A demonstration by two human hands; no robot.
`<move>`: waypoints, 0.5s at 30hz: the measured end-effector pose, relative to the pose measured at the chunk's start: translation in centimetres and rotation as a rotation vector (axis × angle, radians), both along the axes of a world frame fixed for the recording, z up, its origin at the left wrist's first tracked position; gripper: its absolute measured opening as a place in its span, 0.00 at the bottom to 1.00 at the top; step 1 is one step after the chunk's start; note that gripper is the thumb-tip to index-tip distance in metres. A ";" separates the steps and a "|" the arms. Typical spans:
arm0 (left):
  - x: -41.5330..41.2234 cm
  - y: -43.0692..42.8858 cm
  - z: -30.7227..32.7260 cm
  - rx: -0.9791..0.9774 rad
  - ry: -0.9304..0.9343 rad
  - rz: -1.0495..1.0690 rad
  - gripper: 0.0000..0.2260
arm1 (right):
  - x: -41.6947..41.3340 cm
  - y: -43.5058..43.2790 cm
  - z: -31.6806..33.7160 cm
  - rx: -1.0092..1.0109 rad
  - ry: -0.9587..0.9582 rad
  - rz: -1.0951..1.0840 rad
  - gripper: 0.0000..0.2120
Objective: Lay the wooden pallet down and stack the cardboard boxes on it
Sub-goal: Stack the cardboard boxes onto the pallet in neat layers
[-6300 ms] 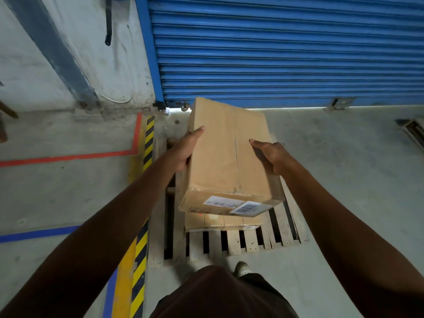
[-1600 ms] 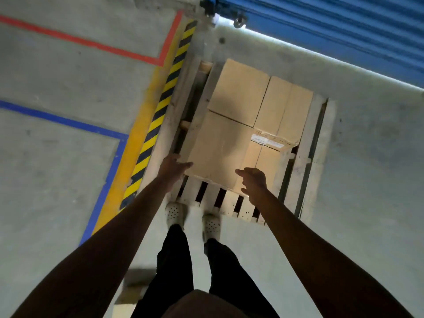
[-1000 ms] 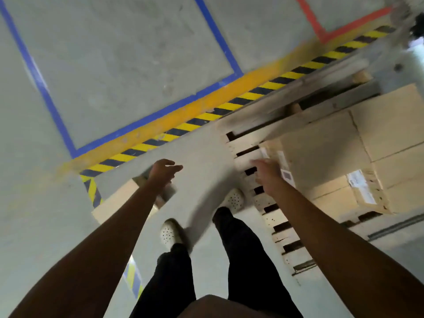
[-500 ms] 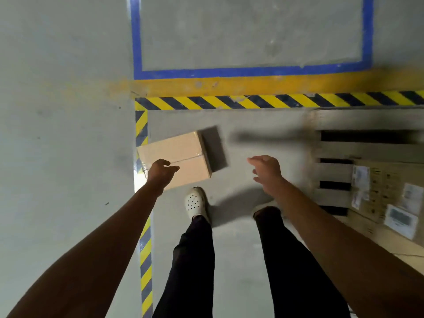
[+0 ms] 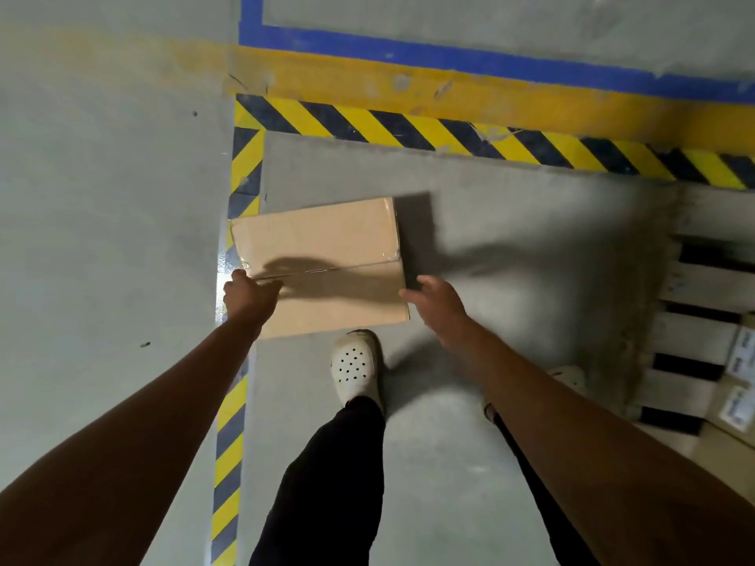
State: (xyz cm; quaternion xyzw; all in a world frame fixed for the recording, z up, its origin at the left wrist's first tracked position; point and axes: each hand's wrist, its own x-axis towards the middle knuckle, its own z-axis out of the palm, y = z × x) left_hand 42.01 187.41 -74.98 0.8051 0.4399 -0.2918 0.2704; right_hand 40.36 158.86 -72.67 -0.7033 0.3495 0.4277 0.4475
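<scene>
Cardboard box (image 5: 322,255) is lying flat on the floor, its left end over the striped floor tape (image 5: 408,128), well apart from the wooden pallet (image 5: 702,332) at right, which is already carrying labelled boxes (image 5: 735,402).

Left grip (image 5: 249,298) is sitting at the box's left edge, fingers curled; cannot tell if it is holding. Right grip (image 5: 435,306) is hovering just beside the right edge, fingers spread, holding nothing.

Risks, as judged:
- Lifting from one side only is likely tipping the box.
- White shoe (image 5: 355,367) is standing just beside the near edge, so a slipping box is landing on the foot.
</scene>
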 end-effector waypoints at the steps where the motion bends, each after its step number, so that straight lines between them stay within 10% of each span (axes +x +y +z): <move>1: -0.1 0.7 -1.2 0.001 -0.012 0.011 0.32 | 0.0 0.6 -0.7 0.000 -0.001 0.050 0.31; 8: 0.7 2.7 -6.0 -0.190 -0.162 0.289 0.36 | -1.8 2.5 -5.5 0.112 0.194 -0.105 0.44; 15: 2.2 0.8 -3.3 -0.208 -0.148 0.229 0.35 | -2.9 1.7 -5.0 0.167 0.196 -0.463 0.32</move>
